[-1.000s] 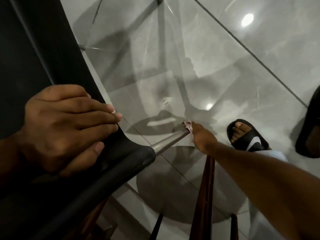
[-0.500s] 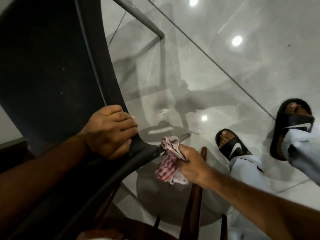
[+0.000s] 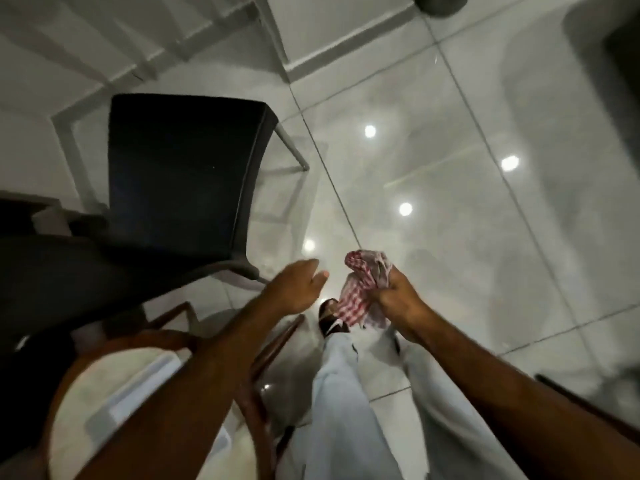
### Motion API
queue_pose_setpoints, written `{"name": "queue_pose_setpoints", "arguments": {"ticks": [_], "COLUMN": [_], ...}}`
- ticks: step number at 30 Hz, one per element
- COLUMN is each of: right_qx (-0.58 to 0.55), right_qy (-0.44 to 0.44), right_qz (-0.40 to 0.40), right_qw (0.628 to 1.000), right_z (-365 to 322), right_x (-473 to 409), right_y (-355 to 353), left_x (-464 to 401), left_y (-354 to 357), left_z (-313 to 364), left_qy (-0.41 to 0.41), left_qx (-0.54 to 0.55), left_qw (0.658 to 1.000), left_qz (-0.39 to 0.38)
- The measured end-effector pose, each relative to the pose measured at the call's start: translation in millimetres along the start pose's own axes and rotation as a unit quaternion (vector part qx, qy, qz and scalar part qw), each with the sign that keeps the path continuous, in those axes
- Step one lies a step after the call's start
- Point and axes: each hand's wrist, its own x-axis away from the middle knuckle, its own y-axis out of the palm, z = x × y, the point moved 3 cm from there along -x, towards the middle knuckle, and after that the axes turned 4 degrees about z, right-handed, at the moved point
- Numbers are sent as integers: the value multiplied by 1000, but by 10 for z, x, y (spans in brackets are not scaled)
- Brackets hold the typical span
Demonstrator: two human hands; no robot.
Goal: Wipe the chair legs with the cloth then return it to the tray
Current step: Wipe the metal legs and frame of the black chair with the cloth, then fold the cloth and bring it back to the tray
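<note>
A black chair with grey metal legs stands upright on the tiled floor at upper left. My right hand holds a bunched red-and-white checked cloth in the air, right of the chair's front corner. My left hand hovers free with fingers apart, just left of the cloth and off the chair. A pale tray lies on a round white-topped stool at lower left, partly hidden by my left forearm.
The round wooden stool with dark brown legs stands close in front of me. A dark surface fills the left edge. My legs in light trousers and a sandalled foot are below the hands. Glossy grey floor tiles stretch to the right.
The view has risen and pulled back. My left hand has let go of the chair's edge and opened. My right hand has lifted the cloth away from the chair leg.
</note>
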Motion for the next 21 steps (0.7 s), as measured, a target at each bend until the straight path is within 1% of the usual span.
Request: {"name": "queue_pose_setpoints", "arguments": {"ticks": [1,2,3,5,7,8,10,13,15,17,20,21], "right_qx": [-19,-38,-59,-78,-71,-55,13,146,235,323,433,480], "right_qy": [-5,-15,-21,-23,-12,-9,-22,-89,-128,-153,-188,-204], "right_qz": [-15,-36,-59,-106,-141,-149,-149,-165,-202,-231,-257,-266], "right_qw": [1000,999,996,991,987,987,989,971,942,905,843,811], "right_z": [-201,-401,-566,-875,-1090,-1150,-1246,-1283,-1254,-1170,-941,-754], "right_x": [127,251,356,622,851,931,1103,1274,1370,1417,1415,1394], "right_y": [-7,16,67,248,496,615,909,1374,1750,2159,2720,3048], "left_x": [227,445,633,1053,1445,1604,1938,2308,2518,2700,2849,2875], "left_y": [54,84,98,24,-95,-128,-169,-106,-10,139,359,517], "left_z": [112,220,308,429,460,441,288,-61,-390,-735,-1211,-1494], "left_qy": [-17,-30,-41,-49,-58,-68,-89,-132,-159,-175,-202,-219], "left_qx": [90,185,283,453,566,600,642,667,673,675,680,692], "left_qw": [996,982,958,886,811,779,724,663,628,602,570,540], "left_qz": [7,18,31,84,140,169,236,315,358,389,415,427]}}
